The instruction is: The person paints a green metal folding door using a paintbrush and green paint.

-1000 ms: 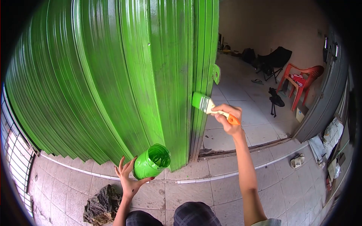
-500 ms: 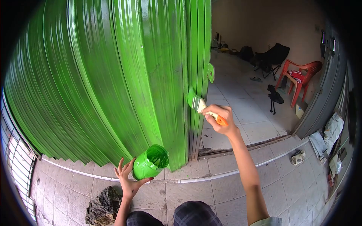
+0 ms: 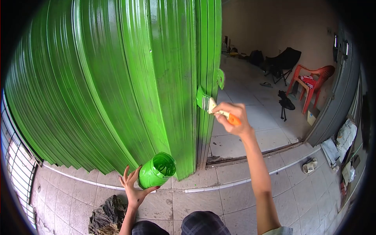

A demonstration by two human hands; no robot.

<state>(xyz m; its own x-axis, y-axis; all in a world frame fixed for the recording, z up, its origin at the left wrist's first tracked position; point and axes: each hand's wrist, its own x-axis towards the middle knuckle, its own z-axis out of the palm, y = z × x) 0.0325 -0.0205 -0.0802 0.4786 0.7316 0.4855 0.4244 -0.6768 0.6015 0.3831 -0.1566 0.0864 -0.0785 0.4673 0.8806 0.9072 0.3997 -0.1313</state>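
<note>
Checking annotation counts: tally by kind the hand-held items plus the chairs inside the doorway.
Paintbrush: 1
Paint container: 1
Red plastic chair: 1
Black folding chair: 1
Total: 4

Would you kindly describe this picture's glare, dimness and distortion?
In the head view, glare streaks the upper corrugated green metal door; the head view also bends its lines and blackens the corners, fisheye-like, and shows the black folding chair in dim light.

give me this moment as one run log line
left hand: holding green paint container | right hand: gripping paintbrush | green bristles: at green corrugated metal door, near its doorway-side edge
</note>
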